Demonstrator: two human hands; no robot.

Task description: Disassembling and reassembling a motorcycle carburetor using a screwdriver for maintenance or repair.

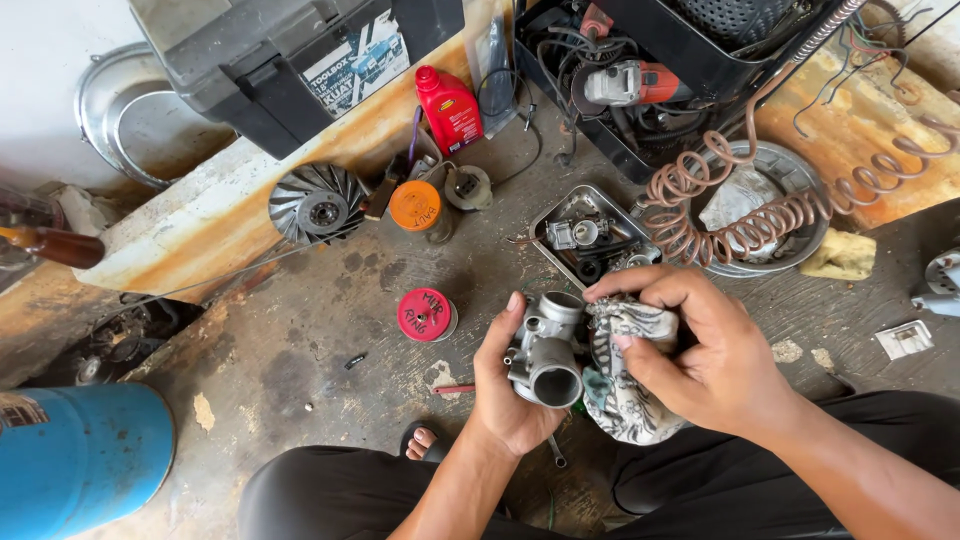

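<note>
Nearest, left hand [510, 385] wraps its grip around a grey metal carburettor [547, 350] while right hand [700, 345] presses a patterned rag [630, 395] against it, fingers closed.

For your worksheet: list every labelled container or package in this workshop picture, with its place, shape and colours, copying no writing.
Red oil bottle: upright by the ledge, printed label.
Red-lidded tin: floor, left of the left hand, handwritten lid.
Orange-lidded tin: beside the fan wheel.
Black toolbox: top, rectangular pale sticker.

Carb [546, 352]: matt cast metal, probably aluminium. Rag [630, 395]: soft patterned cloth. Floor [300, 340]: rough stained concrete. Tray [560, 215]: shiny metal.
</note>
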